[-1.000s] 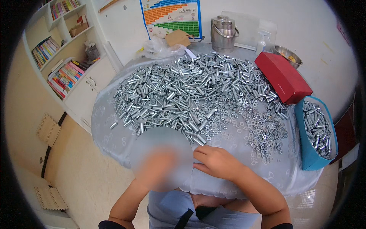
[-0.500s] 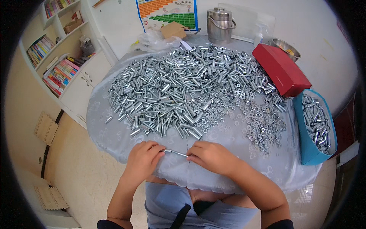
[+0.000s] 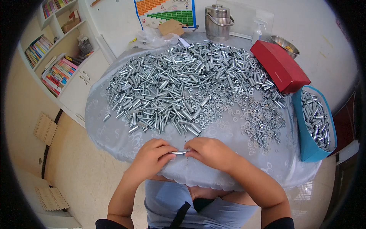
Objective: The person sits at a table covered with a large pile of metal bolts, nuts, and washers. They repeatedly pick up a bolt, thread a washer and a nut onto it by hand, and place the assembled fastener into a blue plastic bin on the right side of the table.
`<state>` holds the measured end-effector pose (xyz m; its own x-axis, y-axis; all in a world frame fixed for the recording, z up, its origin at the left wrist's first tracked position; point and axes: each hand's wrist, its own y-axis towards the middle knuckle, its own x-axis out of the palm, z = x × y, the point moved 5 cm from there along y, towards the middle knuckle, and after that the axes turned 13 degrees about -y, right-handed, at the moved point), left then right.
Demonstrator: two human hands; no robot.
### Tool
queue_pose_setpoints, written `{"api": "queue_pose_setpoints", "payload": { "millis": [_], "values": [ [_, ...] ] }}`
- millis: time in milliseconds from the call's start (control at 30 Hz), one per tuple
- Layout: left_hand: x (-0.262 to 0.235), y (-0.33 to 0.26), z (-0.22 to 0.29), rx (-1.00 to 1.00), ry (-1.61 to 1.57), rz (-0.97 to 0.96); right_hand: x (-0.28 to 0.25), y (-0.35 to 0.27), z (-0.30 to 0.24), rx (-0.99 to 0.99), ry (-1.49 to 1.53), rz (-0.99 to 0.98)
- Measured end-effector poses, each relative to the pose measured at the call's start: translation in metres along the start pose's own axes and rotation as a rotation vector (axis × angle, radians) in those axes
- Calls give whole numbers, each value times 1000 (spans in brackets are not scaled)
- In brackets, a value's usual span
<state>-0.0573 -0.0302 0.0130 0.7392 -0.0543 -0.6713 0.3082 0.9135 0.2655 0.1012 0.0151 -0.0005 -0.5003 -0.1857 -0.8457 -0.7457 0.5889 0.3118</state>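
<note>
One slender metal cylinder (image 3: 177, 153) is held nearly level at the lower centre of the frame, over the grey tablecloth (image 3: 230, 133). Your left hand (image 3: 152, 154) pinches its left part between thumb and fingers; your right hand (image 3: 209, 152) closes its fingertips about the right end, hiding detail there. Steady with the left, aligning the right along the same axis.

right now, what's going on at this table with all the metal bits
The left hand and right hand hold a metal piece near the front edge of the table. Beyond lies a heap of metal tubes, with metal rings toward the right. A blue bin at far right holds more metal parts.
</note>
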Motion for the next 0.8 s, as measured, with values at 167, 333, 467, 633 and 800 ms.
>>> {"api": "queue_pose_setpoints", "payload": {
  "millis": [167, 333, 467, 633, 800],
  "values": [
    [7, 6, 3, 5, -6, -13, -4, 0, 4, 35, 97, -36],
    [9, 5, 0, -34, -67, 6, -2, -1, 5, 57, 126, -71],
    [11, 3, -3, 4, -58, 20, -6, -1, -1, 54, 197, -109],
    [12, 5, -4, 17, -78, 8, -7, -2, -1, 27, 143, -51],
    [15, 6, -4, 50, -104, 29, -10, -1, 0, -61, 7, 42]
  ]
}}
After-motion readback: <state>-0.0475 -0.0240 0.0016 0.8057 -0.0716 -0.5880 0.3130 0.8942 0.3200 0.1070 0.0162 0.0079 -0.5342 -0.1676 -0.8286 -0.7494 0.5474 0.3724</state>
